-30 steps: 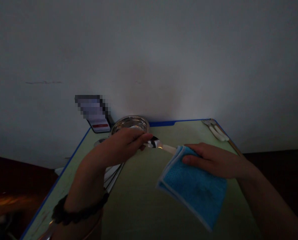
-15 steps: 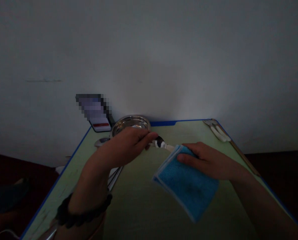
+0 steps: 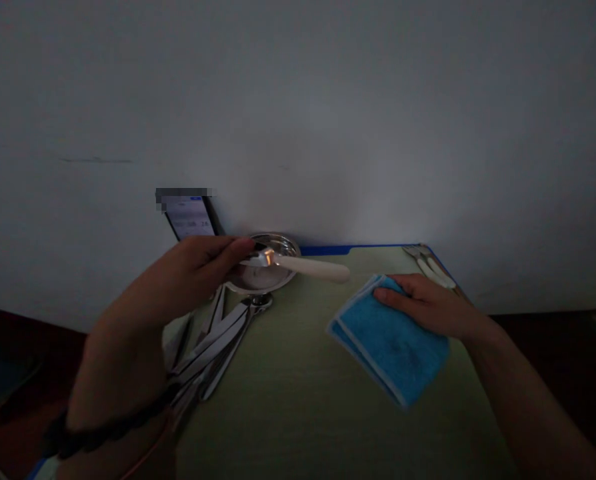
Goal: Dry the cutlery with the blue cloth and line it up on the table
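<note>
My left hand (image 3: 203, 267) is closed around the metal end of a white-handled piece of cutlery (image 3: 313, 267). Its fingers cover much of the head, so I cannot tell whether it is a spoon or a fork. The pale handle points right, over the rim of a shiny metal bowl (image 3: 263, 283). On the right, my right hand (image 3: 423, 300) grips a folded blue cloth (image 3: 393, 347) with white edging, thumb on top. A gap separates the cloth from the handle. Below my left hand lie several metal knives and other cutlery (image 3: 218, 347), partly behind the forearm.
White-handled forks (image 3: 428, 263) lie at the table's far right corner. A phone (image 3: 191, 213) leans against the wall (image 3: 358, 133) at the back left, partly behind my left hand. The pale green table (image 3: 288, 400) has blue edging and meets the wall.
The handle has come out of the blue cloth. My left hand has moved left with the cutlery, while my right hand and the cloth have shifted slightly right.
</note>
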A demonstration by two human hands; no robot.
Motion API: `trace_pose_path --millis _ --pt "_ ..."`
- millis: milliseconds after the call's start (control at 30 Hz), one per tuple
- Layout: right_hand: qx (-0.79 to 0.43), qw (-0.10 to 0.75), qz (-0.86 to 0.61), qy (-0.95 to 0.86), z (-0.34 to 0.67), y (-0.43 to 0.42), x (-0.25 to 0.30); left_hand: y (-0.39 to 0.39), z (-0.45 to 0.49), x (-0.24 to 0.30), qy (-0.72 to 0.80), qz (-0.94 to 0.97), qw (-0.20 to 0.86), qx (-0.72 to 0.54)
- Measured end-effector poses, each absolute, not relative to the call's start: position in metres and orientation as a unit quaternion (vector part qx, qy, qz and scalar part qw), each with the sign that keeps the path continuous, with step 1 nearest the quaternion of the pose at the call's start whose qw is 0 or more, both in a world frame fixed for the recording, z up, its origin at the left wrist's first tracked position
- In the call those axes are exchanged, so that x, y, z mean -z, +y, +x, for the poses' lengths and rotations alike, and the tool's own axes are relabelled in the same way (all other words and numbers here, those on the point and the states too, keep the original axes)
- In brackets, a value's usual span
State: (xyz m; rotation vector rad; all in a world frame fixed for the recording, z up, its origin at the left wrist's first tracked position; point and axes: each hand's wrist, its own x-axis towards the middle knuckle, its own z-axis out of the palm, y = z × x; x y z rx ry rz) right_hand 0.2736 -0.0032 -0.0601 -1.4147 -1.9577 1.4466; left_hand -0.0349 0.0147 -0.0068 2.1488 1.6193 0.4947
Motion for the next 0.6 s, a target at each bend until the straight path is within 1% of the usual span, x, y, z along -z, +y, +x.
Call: trace_pose_path --millis 67,200,267,367,500,533,600 --pt "-0.568 0.167 -0.517 -0.617 0.275 -0.002 0.071 0.014 -0.037 0.005 0.596 0.754 0.184 -0.204" --pt "-0.697 0.224 -0.524 -0.435 0.254 -0.002 0.100 0.017 -0.029 0.008 0.583 0.759 0.187 -0.220" --pt "-0.718 0.229 -0.521 -0.401 0.241 -0.002 0.113 0.019 -0.022 0.011 0.579 0.765 0.191 -0.208" --pt "-0.679 0.197 -0.522 -0.477 0.231 -0.001 0.118 0.022 -0.015 0.015 0.562 0.777 0.193 -0.207" --pt "-0.636 0.121 -0.386 -0.657 0.242 0.005 0.104 0.024 -0.009 0.018 0.523 0.806 0.191 -0.201" --pt "-0.621 0.125 -0.366 -0.681 0.248 0.006 0.099 0.025 -0.007 0.019 0.515 0.813 0.189 -0.196" --pt "-0.587 0.182 -0.390 -0.686 0.258 0.009 0.090 0.027 -0.003 0.022 0.497 0.829 0.177 -0.183"
